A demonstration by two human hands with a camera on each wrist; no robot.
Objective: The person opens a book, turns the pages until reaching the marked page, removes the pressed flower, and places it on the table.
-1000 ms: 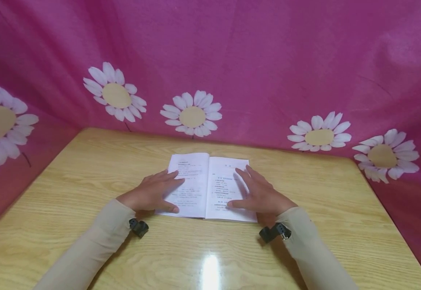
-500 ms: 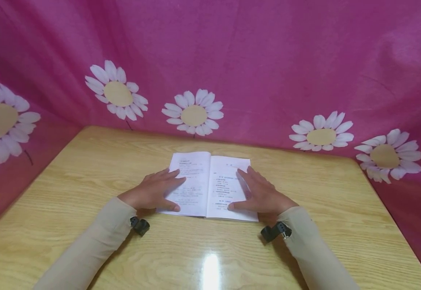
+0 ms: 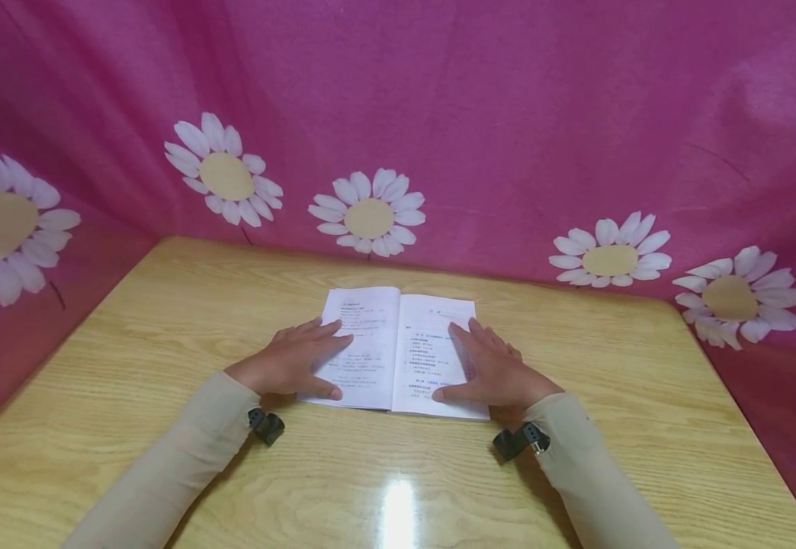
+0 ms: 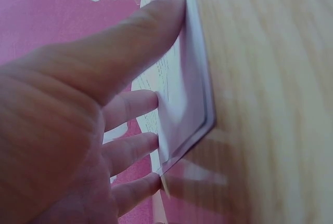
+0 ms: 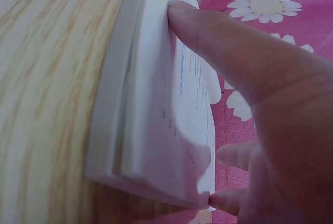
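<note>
An open book (image 3: pixel 395 351) with printed white pages lies flat on the wooden table in the head view. My left hand (image 3: pixel 295 358) rests on the left page, fingers spread and thumb near its lower edge. Over the right page lies my right hand (image 3: pixel 497 370), also spread, thumb pointing inward to the text. In the left wrist view, the thumb and fingertips of the left hand (image 4: pixel 67 115) touch the page near the book's corner. The right wrist view has the right hand's thumb (image 5: pixel 208 29) on the page, above a thicker stack of pages (image 5: pixel 151 130).
The wooden table (image 3: pixel 398 473) surrounds the book and carries a bright light reflection near its front. Behind it hangs a magenta cloth (image 3: pixel 480 137) with large white daisies. A small black camera (image 3: pixel 268 425) sits on the left wrist, another black camera (image 3: pixel 518 441) on the right.
Both hands stay spread on the book's pages. The whole head view has shifted very slightly; the book stays open in place.
</note>
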